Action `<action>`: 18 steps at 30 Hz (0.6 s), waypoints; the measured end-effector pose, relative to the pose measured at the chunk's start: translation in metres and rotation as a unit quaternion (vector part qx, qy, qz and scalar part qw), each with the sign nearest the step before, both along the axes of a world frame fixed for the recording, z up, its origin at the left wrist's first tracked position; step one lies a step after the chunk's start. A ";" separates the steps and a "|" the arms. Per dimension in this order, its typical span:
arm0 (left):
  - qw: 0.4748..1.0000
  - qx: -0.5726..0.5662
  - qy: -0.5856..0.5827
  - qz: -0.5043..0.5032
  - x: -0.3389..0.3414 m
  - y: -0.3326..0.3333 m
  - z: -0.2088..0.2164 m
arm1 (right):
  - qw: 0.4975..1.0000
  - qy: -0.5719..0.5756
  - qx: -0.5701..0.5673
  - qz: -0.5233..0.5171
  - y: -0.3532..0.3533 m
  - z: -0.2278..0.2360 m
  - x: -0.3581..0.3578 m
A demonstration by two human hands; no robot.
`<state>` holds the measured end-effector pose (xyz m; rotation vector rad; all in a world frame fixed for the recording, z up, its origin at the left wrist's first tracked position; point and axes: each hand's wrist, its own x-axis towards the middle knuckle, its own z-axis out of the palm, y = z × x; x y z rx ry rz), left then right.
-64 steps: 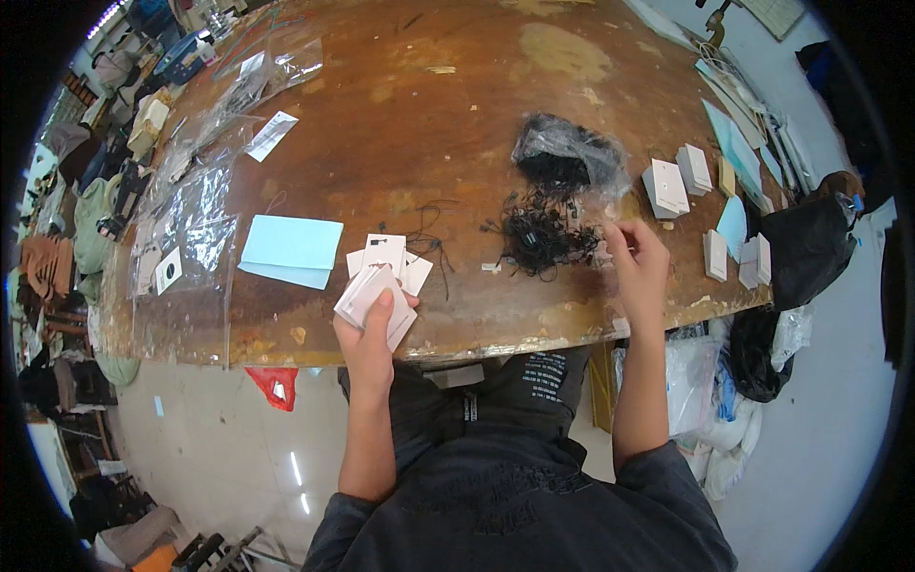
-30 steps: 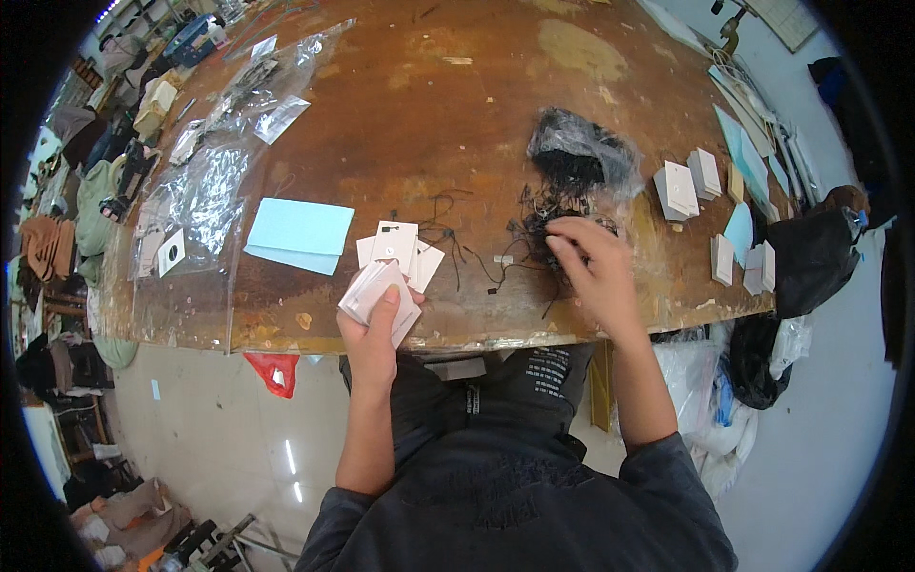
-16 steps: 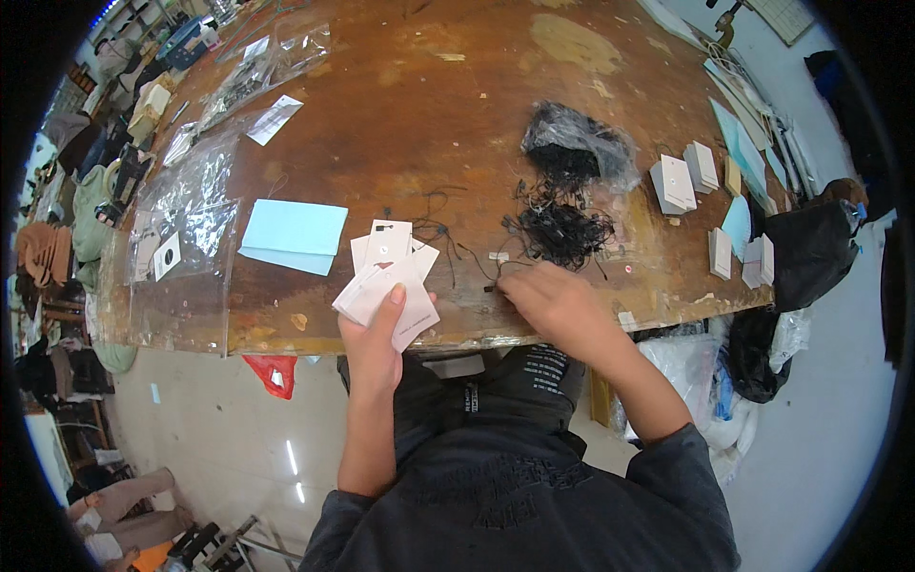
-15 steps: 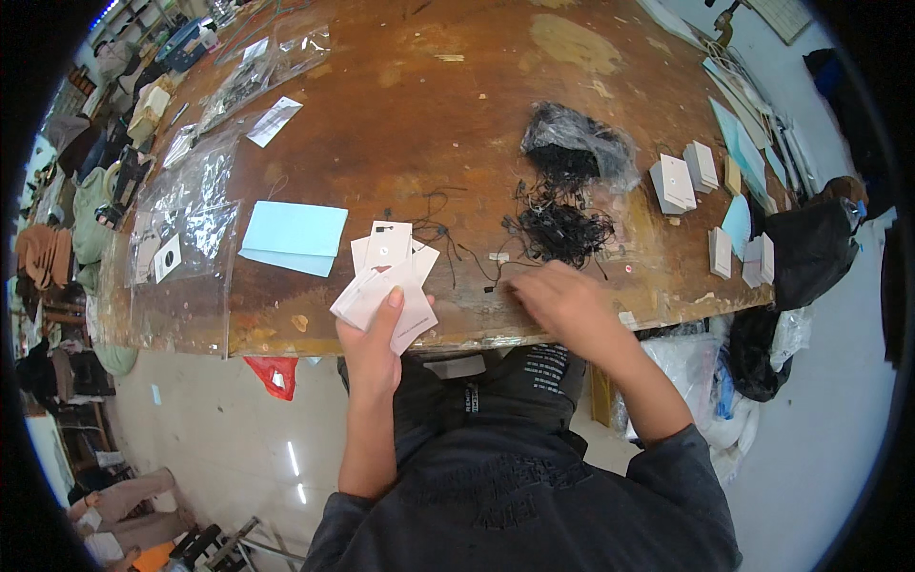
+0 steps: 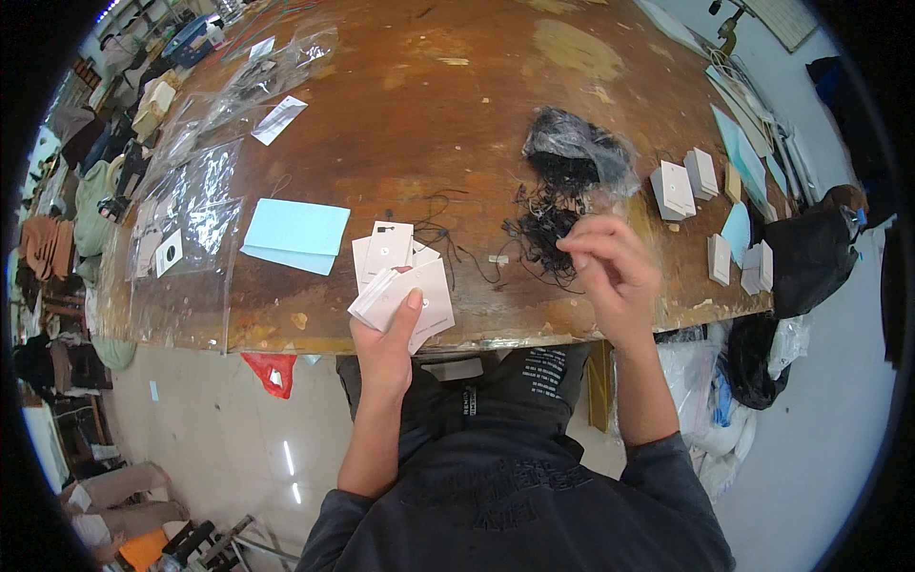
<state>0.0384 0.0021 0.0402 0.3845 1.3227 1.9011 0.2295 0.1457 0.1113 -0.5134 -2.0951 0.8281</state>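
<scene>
My left hand (image 5: 383, 353) is closed around a fanned stack of pale hang tags (image 5: 434, 294), with the thumb pressed on top. Just beyond it, more pale tags (image 5: 393, 240) lie overlapping on the table; the top one has a small black piece at its upper end. My right hand (image 5: 624, 276) is raised at the near right side of a tangled pile of black tag strings (image 5: 541, 234). Its fingers are bent toward the thumb. Anything between those fingertips is too small to make out. A few loose black strings (image 5: 462, 250) lie between the tags and the pile.
Behind the pile sits a clear plastic bag (image 5: 596, 157) of black strings. White card stacks (image 5: 673, 191) stand at the right. Folded light-blue paper (image 5: 297, 229) and clear plastic bags (image 5: 205, 238) lie left. The wooden table's (image 5: 457, 124) near edge runs before my waist.
My right hand has moved right and up from the table's near part to beside the string pile. My left hand has shifted slightly right with the tags, which are fanned differently.
</scene>
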 end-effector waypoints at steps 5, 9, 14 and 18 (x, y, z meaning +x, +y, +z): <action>0.998 -0.003 0.052 0.024 0.003 -0.001 0.005 | 0.971 0.165 -0.173 -0.016 -0.020 0.009 -0.024; 0.994 0.000 0.108 0.032 0.007 -0.003 0.008 | 0.975 0.021 -0.222 -0.021 -0.037 -0.012 -0.053; 0.978 0.012 0.200 0.057 0.011 -0.004 0.012 | 0.983 0.042 -0.171 -0.048 -0.066 -0.035 -0.078; 0.966 0.029 0.251 0.062 0.013 -0.005 0.013 | 0.991 0.050 -0.113 -0.047 -0.072 -0.040 -0.087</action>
